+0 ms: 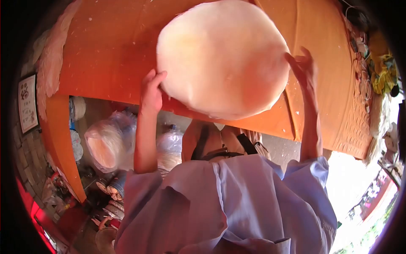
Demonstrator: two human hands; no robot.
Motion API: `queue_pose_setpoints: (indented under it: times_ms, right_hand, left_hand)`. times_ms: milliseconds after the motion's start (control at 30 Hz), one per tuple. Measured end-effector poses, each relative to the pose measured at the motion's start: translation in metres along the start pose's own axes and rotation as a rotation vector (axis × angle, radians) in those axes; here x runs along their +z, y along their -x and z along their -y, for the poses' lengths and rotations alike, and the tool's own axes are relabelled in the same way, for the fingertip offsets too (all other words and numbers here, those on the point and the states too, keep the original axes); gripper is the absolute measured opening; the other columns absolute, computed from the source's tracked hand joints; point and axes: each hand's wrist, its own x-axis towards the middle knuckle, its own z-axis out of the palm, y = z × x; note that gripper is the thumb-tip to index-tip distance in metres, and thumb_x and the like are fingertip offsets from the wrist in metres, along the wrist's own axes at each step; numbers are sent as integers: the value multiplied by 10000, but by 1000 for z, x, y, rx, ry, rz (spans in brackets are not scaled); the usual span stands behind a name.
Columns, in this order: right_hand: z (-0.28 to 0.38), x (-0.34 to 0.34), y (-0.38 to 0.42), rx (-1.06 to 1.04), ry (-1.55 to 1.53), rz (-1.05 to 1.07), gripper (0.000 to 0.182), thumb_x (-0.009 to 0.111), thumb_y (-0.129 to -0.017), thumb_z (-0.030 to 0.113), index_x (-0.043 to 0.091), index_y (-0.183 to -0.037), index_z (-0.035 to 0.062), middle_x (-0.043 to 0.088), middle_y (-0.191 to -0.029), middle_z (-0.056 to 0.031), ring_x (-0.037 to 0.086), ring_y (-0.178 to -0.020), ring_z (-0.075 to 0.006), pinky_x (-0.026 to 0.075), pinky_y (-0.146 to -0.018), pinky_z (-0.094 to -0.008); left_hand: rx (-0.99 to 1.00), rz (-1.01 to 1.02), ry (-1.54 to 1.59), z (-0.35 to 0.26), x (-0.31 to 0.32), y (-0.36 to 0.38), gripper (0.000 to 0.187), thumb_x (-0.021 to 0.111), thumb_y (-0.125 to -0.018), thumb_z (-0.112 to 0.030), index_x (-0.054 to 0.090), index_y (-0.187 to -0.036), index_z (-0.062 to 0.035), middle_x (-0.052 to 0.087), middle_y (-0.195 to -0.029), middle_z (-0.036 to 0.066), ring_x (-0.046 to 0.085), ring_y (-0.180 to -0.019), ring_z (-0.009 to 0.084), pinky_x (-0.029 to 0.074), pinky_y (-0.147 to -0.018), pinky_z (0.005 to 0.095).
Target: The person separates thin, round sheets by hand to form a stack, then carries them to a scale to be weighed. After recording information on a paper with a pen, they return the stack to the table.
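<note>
A large round pale sheet, cream with a pinkish shade on its right side, is above the orange-brown table and overhangs its near edge. My left hand pinches the sheet's left edge between thumb and fingers. At the right edge, my right hand has its thumb or a fingertip against the rim, the other fingers spread and raised. What lies under the sheet is hidden.
The orange-brown table has small white scraps on it. Pale fibrous material hangs over its left end. Clear plastic bags stand below. Cords and yellow material are at the right.
</note>
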Motion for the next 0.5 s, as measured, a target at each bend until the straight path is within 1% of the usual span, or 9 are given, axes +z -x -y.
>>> queue_pose_setpoints:
  times_ms: [33,67,100,167,233,300,333,400,500]
  right_hand:
    - [10,-2,16,42,-17,-177,706,788,-700,381,540,-1235,-9,667,-911,-161,646,-803,-241,521,-722,-362]
    - [23,-5,33,29,-76,-168,690,799,-694,365,550,-1228,6,666,-926,-149,642,-809,-236,522,-726,-355]
    - [34,-5,54,23,-131,-149,674,809,-688,349,559,-1221,21,665,-941,-136,639,-816,-231,523,-729,-348]
    - [67,20,92,7,-238,138,635,816,-689,321,572,-1202,37,656,-960,-117,629,-855,-225,521,-737,-329]
    - [113,57,134,-241,-203,269,612,807,-694,354,586,-1169,39,645,-964,-126,621,-892,-242,516,-776,-342]
    - [157,76,153,-509,-121,286,584,816,-663,263,588,-1143,23,591,-1002,-135,584,-910,-267,495,-767,-377]
    - [166,90,158,-525,-90,284,581,814,-651,264,590,-1129,21,583,-999,-142,574,-905,-290,492,-767,-390]
    - [173,113,165,-555,-23,272,575,811,-626,266,595,-1099,18,567,-995,-155,555,-896,-335,487,-767,-415]
    - [169,121,170,-553,55,179,577,797,-614,250,579,-1094,18,570,-995,-154,558,-898,-338,489,-763,-412]
  left_hand:
    - [49,-6,-112,-2,-4,4,452,611,-835,-121,501,-1251,18,591,-1161,98,580,-1033,181,483,-867,348]
    - [47,-37,-130,-1,-6,12,402,549,-904,-124,490,-1273,26,598,-1146,75,575,-1026,153,478,-888,333]
    - [64,-31,-132,2,-5,15,402,544,-911,-132,488,-1276,28,599,-1140,76,575,-1020,153,480,-885,338]
    - [94,-30,-135,7,-6,23,403,533,-923,-147,485,-1281,31,602,-1126,78,575,-1008,154,486,-878,347]
    - [32,-26,-31,2,-11,20,374,509,-935,-156,496,-1263,23,598,-1122,95,573,-1016,173,496,-870,346]
    - [-47,-35,141,-4,-15,22,358,508,-934,-152,505,-1249,18,595,-1122,105,577,-1011,191,502,-866,347]
    - [-74,55,237,-3,-19,20,336,505,-936,-155,516,-1226,13,590,-1126,113,578,-1015,217,505,-865,355]
    - [-16,7,189,-4,-11,28,340,506,-936,-156,512,-1228,18,587,-1131,113,578,-1020,222,506,-866,360]
    - [30,-5,159,-11,1,34,348,506,-940,-147,502,-1240,28,576,-1158,119,577,-1039,228,508,-866,364]
